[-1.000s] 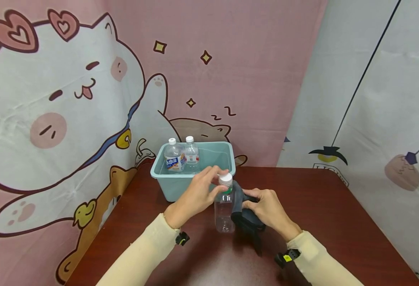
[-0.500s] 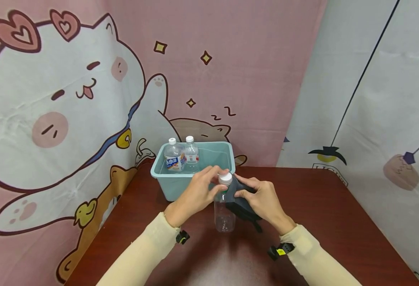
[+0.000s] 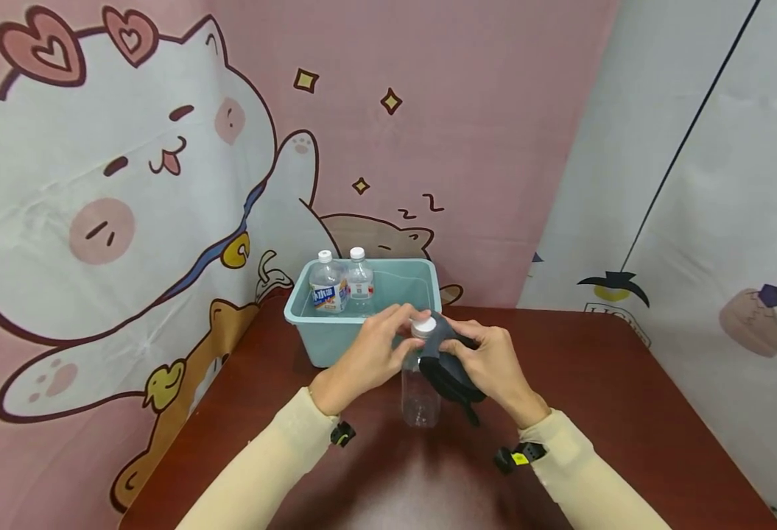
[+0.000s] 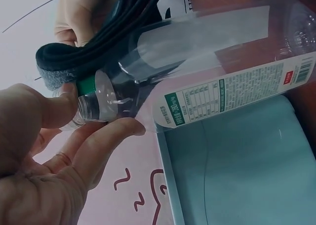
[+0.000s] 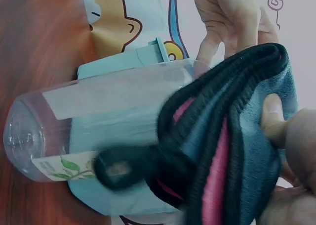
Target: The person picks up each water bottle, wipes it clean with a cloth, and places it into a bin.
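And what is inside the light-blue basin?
A bottle and a second bottle, both white-capped, are at the left. The front wall of the basin hides the near bottom.

Bottle [image 3: 421,405] of clear, smooth, glossy plastic, with a white plastic cap [image 3: 423,327] of low sheen and a printed label [image 4: 237,94], paper or film, which cannot be told. Cloth [image 5: 256,131] of matt grey-blue textile with a short, fuzzy nap, bound in thick, coarse dark edging [image 5: 217,69], pink fabric [image 5: 216,185] showing between the folds. Tub [image 3: 325,342] of smooth plastic with a soft sheen; desk [image 3: 593,390] of polished, red-brown wood look, reflecting light; backdrop [image 3: 481,110] of matt, lightly creased printed fabric; sleeves [image 3: 282,445] of matt fabric.
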A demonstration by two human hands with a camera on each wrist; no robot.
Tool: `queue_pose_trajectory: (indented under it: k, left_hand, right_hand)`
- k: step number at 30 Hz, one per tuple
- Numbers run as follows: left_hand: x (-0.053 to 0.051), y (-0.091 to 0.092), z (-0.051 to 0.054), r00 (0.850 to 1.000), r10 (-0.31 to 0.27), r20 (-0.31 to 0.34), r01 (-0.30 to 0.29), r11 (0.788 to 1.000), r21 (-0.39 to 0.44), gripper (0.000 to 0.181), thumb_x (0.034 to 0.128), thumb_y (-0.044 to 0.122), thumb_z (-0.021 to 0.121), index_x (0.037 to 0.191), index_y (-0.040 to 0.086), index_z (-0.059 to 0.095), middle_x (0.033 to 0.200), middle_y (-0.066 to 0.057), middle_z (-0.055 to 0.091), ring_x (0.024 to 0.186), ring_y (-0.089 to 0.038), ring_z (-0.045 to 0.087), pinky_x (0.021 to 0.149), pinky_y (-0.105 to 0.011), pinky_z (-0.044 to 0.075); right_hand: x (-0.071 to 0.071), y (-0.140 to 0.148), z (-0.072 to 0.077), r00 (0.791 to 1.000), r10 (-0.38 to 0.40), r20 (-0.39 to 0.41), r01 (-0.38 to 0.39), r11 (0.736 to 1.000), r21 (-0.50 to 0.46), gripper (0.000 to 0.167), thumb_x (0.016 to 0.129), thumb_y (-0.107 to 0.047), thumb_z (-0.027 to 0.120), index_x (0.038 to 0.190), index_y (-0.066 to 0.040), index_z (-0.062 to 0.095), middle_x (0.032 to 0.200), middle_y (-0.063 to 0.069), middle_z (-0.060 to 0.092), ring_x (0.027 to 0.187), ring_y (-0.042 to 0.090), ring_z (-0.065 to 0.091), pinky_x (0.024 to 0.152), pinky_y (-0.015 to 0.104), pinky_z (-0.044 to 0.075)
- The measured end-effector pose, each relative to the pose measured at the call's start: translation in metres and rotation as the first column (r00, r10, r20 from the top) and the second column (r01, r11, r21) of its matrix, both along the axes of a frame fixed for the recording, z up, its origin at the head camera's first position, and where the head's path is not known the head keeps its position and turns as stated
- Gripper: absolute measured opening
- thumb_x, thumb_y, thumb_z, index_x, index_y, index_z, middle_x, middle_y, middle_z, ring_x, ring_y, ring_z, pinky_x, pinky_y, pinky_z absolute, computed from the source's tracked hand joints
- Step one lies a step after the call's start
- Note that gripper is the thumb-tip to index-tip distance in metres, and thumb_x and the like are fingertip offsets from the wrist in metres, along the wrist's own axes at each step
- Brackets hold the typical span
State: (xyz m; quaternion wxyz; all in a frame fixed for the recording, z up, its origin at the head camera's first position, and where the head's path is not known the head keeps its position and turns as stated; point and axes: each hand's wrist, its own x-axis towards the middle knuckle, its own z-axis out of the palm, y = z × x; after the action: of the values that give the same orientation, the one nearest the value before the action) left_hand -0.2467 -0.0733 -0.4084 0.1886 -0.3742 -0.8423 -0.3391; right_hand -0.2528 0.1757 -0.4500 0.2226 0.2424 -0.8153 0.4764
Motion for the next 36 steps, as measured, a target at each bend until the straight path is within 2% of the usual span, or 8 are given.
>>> queue_pose_trajectory:
  k: [4,10,17,21,25,29,33,36]
  left_hand:
    - [-0.001,0.002,0.000,1.000,-0.001,-0.006,0.001,1.000,0.009,0.043,0.1053,0.011,0.086,0.145,0.005,0.071,0.119,-0.015,0.077,0.107,-0.028,0.084,0.086,-0.047,0.072]
    - [0.000,0.002,0.002,0.999,0.014,-0.031,-0.015,1.000,-0.020,0.042,0.1065,0.016,0.086,0.145,0.007,0.071,0.118,-0.013,0.077,0.107,-0.026,0.084,0.087,-0.039,0.070]
    - [0.002,0.002,0.002,1.000,0.010,-0.015,-0.010,1.000,-0.017,0.042,0.1068,0.015,0.086,0.145,0.006,0.070,0.121,-0.014,0.078,0.108,-0.027,0.084,0.088,-0.043,0.072]
    - [0.002,0.003,0.002,1.000,0.014,-0.009,-0.014,1.000,-0.020,0.041,0.1067,0.015,0.086,0.144,0.007,0.070,0.126,-0.013,0.078,0.109,-0.026,0.084,0.088,-0.036,0.071]
    - [0.002,0.001,0.000,1.000,0.019,0.002,-0.019,0.999,-0.027,0.041,0.1065,0.015,0.086,0.144,0.007,0.070,0.125,-0.012,0.078,0.109,-0.025,0.084,0.086,-0.033,0.070]
    - [0.002,0.001,-0.002,1.000,0.027,0.014,-0.027,0.999,-0.035,0.041,0.1076,0.017,0.085,0.145,0.009,0.070,0.124,-0.010,0.078,0.110,-0.024,0.084,0.086,-0.033,0.069]
    - [0.002,0.001,-0.001,0.999,0.020,0.028,-0.020,0.999,-0.025,0.040,0.1087,0.017,0.084,0.145,0.010,0.070,0.125,-0.010,0.077,0.112,-0.024,0.083,0.088,-0.039,0.071]
    - [0.002,0.002,0.001,0.999,0.020,0.033,-0.019,1.000,-0.021,0.040,0.1089,0.017,0.083,0.145,0.010,0.070,0.126,-0.011,0.077,0.111,-0.025,0.082,0.088,-0.041,0.072]
  right_hand:
    - [0.001,0.002,0.001,0.999,-0.012,-0.040,0.016,0.993,0.113,0.044,0.091,-0.006,0.099,0.133,-0.008,0.088,0.123,0.008,0.090,0.113,0.028,0.087,0.093,0.023,0.069]
    - [0.004,0.009,0.004,0.995,0.011,-0.095,0.013,0.969,0.245,0.039,0.088,-0.006,0.099,0.126,-0.011,0.092,0.117,0.006,0.092,0.110,0.026,0.087,0.092,0.046,0.073]
    - [0.002,0.021,-0.004,0.997,0.063,-0.040,-0.047,0.948,0.316,0.040,0.089,-0.005,0.098,0.128,-0.007,0.090,0.110,0.007,0.092,0.100,0.024,0.087,0.080,0.031,0.072]
    - [-0.001,0.028,-0.026,0.997,0.081,-0.011,-0.071,0.928,0.365,0.039,0.088,0.000,0.099,0.126,-0.005,0.090,0.109,0.009,0.092,0.099,0.025,0.088,0.077,0.027,0.070]
    - [-0.007,0.030,-0.056,0.989,0.145,0.036,-0.146,0.892,0.428,0.027,0.090,0.003,0.097,0.113,-0.011,0.094,0.102,0.003,0.091,0.086,0.008,0.082,0.073,0.021,0.065]
    - [-0.010,0.029,-0.079,0.972,0.213,0.103,-0.236,0.851,0.469,0.022,0.092,0.007,0.094,0.092,-0.015,0.091,0.090,0.000,0.089,0.072,-0.007,0.063,0.065,0.016,0.054]
    - [-0.011,0.026,-0.087,0.967,0.233,0.101,-0.252,0.826,0.505,0.028,0.089,0.012,0.093,0.081,-0.013,0.086,0.080,0.000,0.085,0.068,-0.009,0.057,0.060,0.014,0.048]
    - [-0.012,0.026,-0.087,0.971,0.213,0.109,-0.239,0.828,0.507,0.024,0.090,0.013,0.092,0.087,-0.011,0.088,0.084,0.001,0.086,0.067,-0.007,0.057,0.061,0.016,0.050]
